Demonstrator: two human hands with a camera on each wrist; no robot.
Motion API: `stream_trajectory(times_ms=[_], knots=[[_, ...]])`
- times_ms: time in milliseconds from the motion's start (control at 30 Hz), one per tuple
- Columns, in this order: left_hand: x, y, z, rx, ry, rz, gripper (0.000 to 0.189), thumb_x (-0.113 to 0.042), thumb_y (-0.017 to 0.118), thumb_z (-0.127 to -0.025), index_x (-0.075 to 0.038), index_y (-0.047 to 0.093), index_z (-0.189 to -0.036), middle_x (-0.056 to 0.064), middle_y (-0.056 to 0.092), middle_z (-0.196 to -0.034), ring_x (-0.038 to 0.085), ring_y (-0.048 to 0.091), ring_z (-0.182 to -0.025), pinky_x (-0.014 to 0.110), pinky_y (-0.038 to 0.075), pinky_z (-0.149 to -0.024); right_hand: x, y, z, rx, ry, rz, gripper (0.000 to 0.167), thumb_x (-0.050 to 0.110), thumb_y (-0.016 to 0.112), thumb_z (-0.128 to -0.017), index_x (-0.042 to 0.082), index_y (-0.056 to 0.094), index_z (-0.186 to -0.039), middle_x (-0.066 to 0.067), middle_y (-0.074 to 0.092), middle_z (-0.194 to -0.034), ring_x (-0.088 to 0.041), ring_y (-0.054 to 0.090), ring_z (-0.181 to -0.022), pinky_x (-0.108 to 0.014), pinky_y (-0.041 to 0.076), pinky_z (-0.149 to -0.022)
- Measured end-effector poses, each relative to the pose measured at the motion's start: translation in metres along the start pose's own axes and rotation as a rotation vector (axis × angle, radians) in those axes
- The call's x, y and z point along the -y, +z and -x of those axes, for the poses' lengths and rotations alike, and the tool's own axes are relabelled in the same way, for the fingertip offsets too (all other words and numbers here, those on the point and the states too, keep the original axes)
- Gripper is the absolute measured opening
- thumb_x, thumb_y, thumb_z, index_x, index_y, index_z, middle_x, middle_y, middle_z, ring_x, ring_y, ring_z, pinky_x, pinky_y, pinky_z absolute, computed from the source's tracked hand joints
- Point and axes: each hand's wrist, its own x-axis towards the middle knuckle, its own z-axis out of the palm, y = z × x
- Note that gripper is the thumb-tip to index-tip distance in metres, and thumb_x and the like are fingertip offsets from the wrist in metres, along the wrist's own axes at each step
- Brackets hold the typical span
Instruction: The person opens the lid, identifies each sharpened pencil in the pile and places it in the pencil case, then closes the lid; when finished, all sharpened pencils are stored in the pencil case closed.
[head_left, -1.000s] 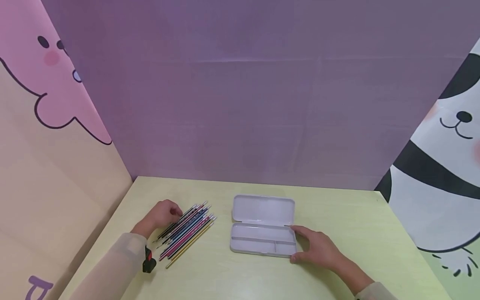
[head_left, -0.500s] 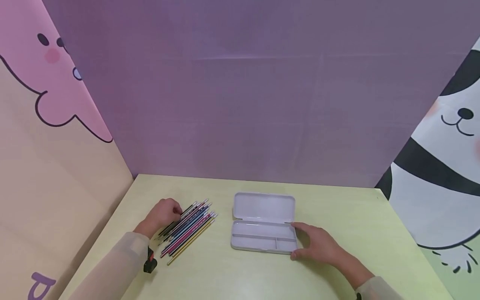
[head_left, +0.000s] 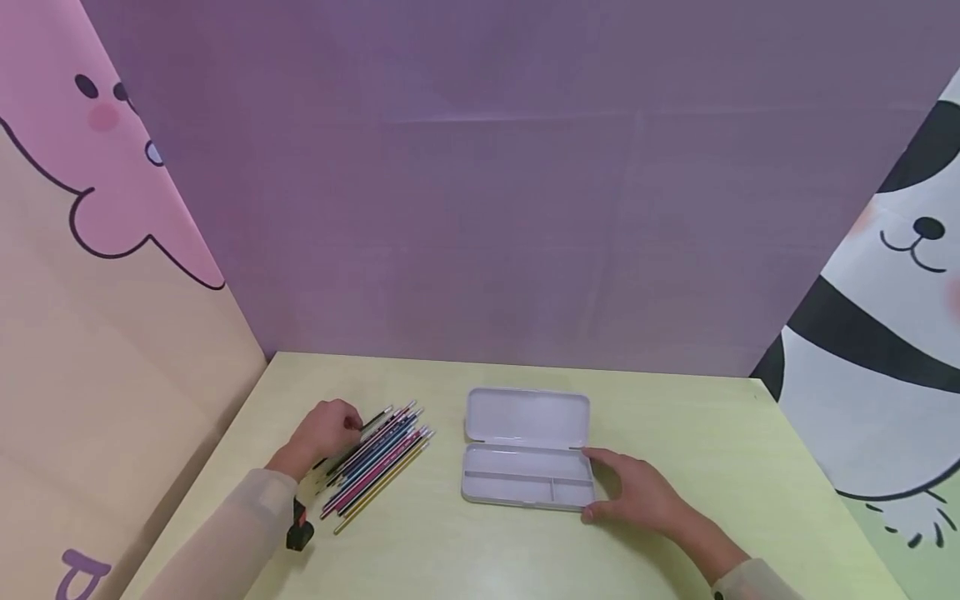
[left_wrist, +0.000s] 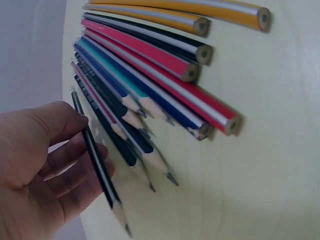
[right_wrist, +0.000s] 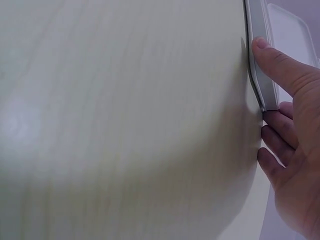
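Note:
My left hand (head_left: 324, 430) pinches a black pencil with a silver stripe (left_wrist: 96, 156) between thumb and fingers, at the left side of a pencil pile. In the left wrist view its sharpened tip points down and right. The other pencils (head_left: 378, 467) lie side by side in blue, red, black and yellow; some show sharpened tips, others flat ends. Right of them a white pencil case (head_left: 495, 490) lies with its lid (head_left: 528, 417) folded back, its compartments bare. My right hand (head_left: 637, 496) grips the case's right end, thumb on the front wall (right_wrist: 265, 75).
The pale wooden table (head_left: 450, 550) carries everything. A purple backdrop (head_left: 510, 200) rises behind its far edge. Printed panels, one with a panda (head_left: 885, 358), flank the table. A black wrist device (head_left: 298, 533) hangs at the left cuff.
The black pencil in my left hand has come slightly away from the pile, leaving a small gap. The right hand and the case stay in place.

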Motion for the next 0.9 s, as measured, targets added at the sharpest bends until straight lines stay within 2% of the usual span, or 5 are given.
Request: stream_trajectory(times_ms=[200,400,500,667,900], knots=[[0.0,-0.007,0.002,-0.025,0.053,0.021,0.011,-0.006,0.07,-0.09,-0.003,0.077,-0.098,0.005,0.073,-0.09,0.018,0.061,-0.079,0.039,0.054,-0.073,-0.002,0.002,0.001,-0.005,0.015,0.002,0.097,0.056,0.093,-0.063,0.012,0.058,-0.143,-0.014,0.067,-0.134,-0.04,0.062,-0.124,-0.057,0.05,-0.101],[-0.014,-0.011,0.008,-0.013,0.074,0.119,0.013,-0.007,0.069,-0.095,-0.003,0.076,-0.105,0.004,0.072,-0.094,0.017,0.065,-0.084,0.037,0.056,-0.074,-0.002,0.003,0.001,0.004,0.022,0.005,0.098,0.057,0.092,-0.064,0.01,0.058,-0.144,-0.015,0.067,-0.135,-0.041,0.062,-0.125,-0.057,0.05,-0.101],[-0.027,-0.01,0.008,0.007,0.102,0.166,0.014,-0.007,0.069,-0.096,-0.004,0.076,-0.108,0.002,0.071,-0.095,0.016,0.064,-0.086,0.035,0.056,-0.075,-0.002,0.003,0.001,0.006,0.026,0.004,0.098,0.057,0.092,-0.064,0.011,0.058,-0.144,-0.015,0.067,-0.135,-0.04,0.062,-0.124,-0.057,0.05,-0.101],[-0.056,-0.004,0.003,0.073,0.186,0.243,0.018,-0.008,0.07,-0.096,-0.004,0.076,-0.111,0.0,0.071,-0.094,0.013,0.062,-0.083,0.031,0.054,-0.073,-0.001,0.002,0.002,0.007,0.028,0.0,0.097,0.056,0.092,-0.064,0.012,0.058,-0.143,-0.013,0.068,-0.133,-0.038,0.063,-0.122,-0.056,0.05,-0.1],[-0.102,0.014,-0.01,0.149,0.257,0.308,0.015,-0.007,0.075,-0.092,-0.007,0.079,-0.107,-0.001,0.075,-0.092,0.012,0.061,-0.077,0.028,0.052,-0.067,0.002,0.0,0.002,0.004,0.007,-0.01,0.097,0.053,0.093,-0.063,0.008,0.059,-0.142,-0.015,0.068,-0.133,-0.041,0.063,-0.122,-0.058,0.05,-0.1]])
